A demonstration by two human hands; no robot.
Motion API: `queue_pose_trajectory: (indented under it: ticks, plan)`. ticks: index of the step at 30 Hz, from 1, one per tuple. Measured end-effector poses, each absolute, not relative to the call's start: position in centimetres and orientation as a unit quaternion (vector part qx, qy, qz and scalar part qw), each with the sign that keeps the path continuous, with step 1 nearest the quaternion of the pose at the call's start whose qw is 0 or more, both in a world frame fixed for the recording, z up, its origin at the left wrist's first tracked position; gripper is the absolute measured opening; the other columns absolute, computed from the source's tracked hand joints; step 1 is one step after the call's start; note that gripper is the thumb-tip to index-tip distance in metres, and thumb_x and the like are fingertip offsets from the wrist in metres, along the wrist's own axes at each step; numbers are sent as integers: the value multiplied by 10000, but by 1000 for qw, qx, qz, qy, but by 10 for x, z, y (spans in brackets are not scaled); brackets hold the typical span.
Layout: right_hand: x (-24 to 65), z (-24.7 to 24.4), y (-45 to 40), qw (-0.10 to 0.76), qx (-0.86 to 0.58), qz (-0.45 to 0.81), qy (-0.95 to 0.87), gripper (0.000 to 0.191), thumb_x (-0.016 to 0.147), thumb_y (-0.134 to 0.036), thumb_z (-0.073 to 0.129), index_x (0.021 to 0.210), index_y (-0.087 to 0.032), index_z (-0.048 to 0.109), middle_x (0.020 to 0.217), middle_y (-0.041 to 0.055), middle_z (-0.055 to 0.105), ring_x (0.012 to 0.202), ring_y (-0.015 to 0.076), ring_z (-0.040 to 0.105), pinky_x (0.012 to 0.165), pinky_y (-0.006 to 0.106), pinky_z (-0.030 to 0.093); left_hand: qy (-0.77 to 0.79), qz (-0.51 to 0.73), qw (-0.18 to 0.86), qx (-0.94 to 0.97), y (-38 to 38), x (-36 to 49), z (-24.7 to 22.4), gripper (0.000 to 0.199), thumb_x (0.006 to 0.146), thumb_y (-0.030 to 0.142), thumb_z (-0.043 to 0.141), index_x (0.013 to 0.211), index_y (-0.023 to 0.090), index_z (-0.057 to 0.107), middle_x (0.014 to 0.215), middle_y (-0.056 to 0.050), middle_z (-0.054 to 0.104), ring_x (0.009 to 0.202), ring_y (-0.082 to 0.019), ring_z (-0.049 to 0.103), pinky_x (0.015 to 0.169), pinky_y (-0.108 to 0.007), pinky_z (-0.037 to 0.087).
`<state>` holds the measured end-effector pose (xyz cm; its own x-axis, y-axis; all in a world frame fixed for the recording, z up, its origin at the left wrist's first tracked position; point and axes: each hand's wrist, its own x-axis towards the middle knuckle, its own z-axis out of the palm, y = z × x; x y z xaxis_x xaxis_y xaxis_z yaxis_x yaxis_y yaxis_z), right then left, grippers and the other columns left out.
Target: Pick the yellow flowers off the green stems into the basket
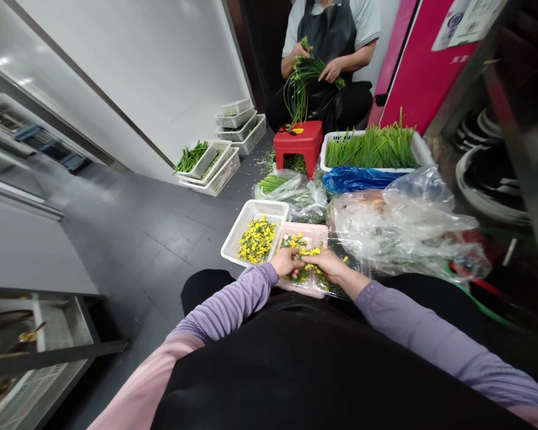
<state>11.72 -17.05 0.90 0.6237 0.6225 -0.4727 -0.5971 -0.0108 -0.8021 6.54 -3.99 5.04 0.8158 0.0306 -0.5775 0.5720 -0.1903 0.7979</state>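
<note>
Meeting over a shallow pink plastic tray, the 2 hands share small green sprigs with yellow flowers: the left hand and the right hand each seem to have fingertips clamped on them, likely for fine control. A white perforated plastic basket of similar sprigs stands just left of the tray, presumably for short reaches.

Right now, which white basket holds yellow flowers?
The white basket left of the pink tray. Its yellow flowers set it apart: the basket beside the red stool holds green stalks, and the stacked baskets by the wall show no yellow.
</note>
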Motion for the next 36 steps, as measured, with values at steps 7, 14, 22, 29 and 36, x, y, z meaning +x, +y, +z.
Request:
queue_pose_trajectory:
  ticks: [7, 14, 22, 29, 36]
  plan:
    - [122, 17, -169, 767, -493, 408, 57, 210, 546, -170, 701, 725, -127, 599, 607, 30, 641, 444, 105, 526, 368, 195, 364, 268, -174, 651, 688, -43, 63, 61, 206, 642, 209, 668, 735, 93, 525, 448, 66, 471, 351, -44, 428, 403, -205, 427]
    - [122, 22, -170, 779, -457, 428, 45, 165, 594, -159, 672, 738, -131, 598, 648, 52, 654, 511, 137, 573, 377, 204, 375, 227, -142, 645, 716, -43, 58, 52, 145, 718, 245, 573, 655, 148, 486, 441, 64, 458, 323, -49, 395, 357, -202, 379]
    - [120, 22, -174, 743, -376, 551, 54, 29, 677, -139, 598, 689, -124, 577, 585, 42, 619, 446, 86, 519, 388, 180, 384, 183, -166, 663, 707, -37, 55, 47, 109, 714, 216, 551, 655, 127, 534, 474, 40, 484, 311, -43, 374, 324, -188, 325]
    - [124, 20, -175, 740, -499, 448, 38, 177, 593, -189, 668, 752, -140, 610, 655, 30, 644, 530, 125, 563, 519, 251, 455, 360, -167, 737, 548, -20, 60, 36, 349, 859, 346, 339, 885, 79, 562, 569, -5, 512, 376, -38, 442, 393, -173, 421]
    - [117, 22, -171, 537, -772, 287, -181, 355, 587, -281, 641, 916, -151, 652, 794, 40, 668, 742, 191, 595, 716, 295, 424, 310, -170, 720, 597, -50, 60, 39, 389, 804, 436, 437, 1042, 139, 522, 633, -3, 524, 476, -63, 510, 401, -166, 429]
